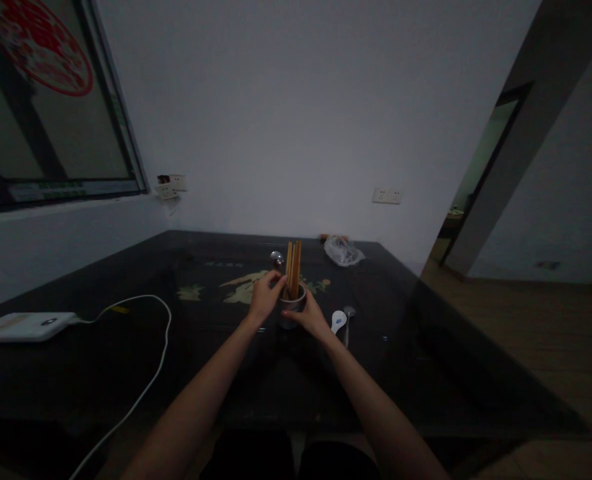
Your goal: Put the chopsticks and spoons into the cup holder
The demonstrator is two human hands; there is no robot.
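Observation:
A small round cup with a pale rim stands on the dark table. Several wooden chopsticks rise upright from it in a bundle. Just left of them, a shiny metal spoon points bowl up; its lower part is hidden behind my fingers. With thumb and fingertips pinched together, my left hand touches the left side of the chopsticks; what it grips is not clear. My right hand curls round the right side of the cup, thumb across its front.
Right of the cup lie a white ceramic spoon and another metal spoon. A crumpled clear plastic bag is near the wall. At left, a white power bank has a white cable trailing over the table's front edge.

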